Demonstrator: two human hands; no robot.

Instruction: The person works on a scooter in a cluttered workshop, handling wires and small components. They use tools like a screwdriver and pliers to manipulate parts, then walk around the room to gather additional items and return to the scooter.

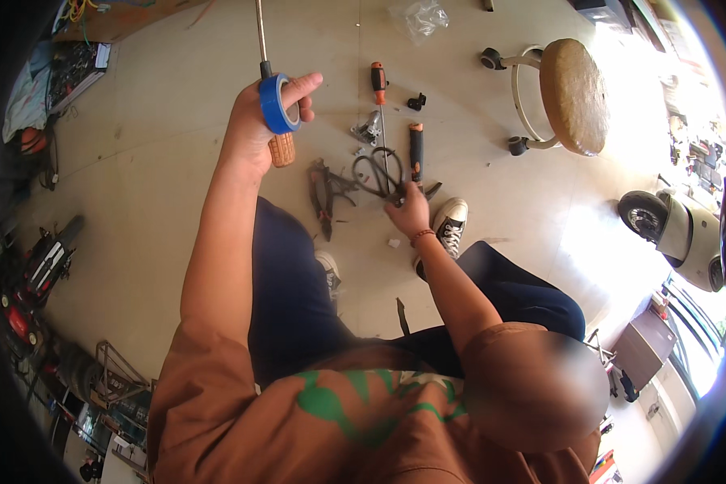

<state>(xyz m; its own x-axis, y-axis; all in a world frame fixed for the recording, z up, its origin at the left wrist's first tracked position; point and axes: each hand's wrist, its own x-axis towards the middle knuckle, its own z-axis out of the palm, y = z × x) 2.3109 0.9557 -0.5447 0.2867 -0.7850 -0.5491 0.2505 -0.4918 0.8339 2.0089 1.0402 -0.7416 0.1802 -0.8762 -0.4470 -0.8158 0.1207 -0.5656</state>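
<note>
My left hand point(250, 125) is raised, closed on a long metal tool point(261, 32) with a ribbed wooden handle, a blue tape roll point(269, 105) looped over its thumb. Down on the floor, my right hand point(408, 208) closes on black scissors point(363, 176) with large loop handles. Around them lie pliers point(324, 206) with orange-and-black grips, an orange-and-black screwdriver point(378, 79), a dark-handled tool point(416, 149) with an orange end, small metal parts point(368, 127) and a small black piece point(416, 102).
A round stool point(573, 97) on casters stands at upper right, with a crumpled plastic bag point(419, 20) at the top. A scooter point(686, 242) is at the right. Red-and-black machinery point(48, 266) lines the left. My shoes point(452, 222) flank the tools.
</note>
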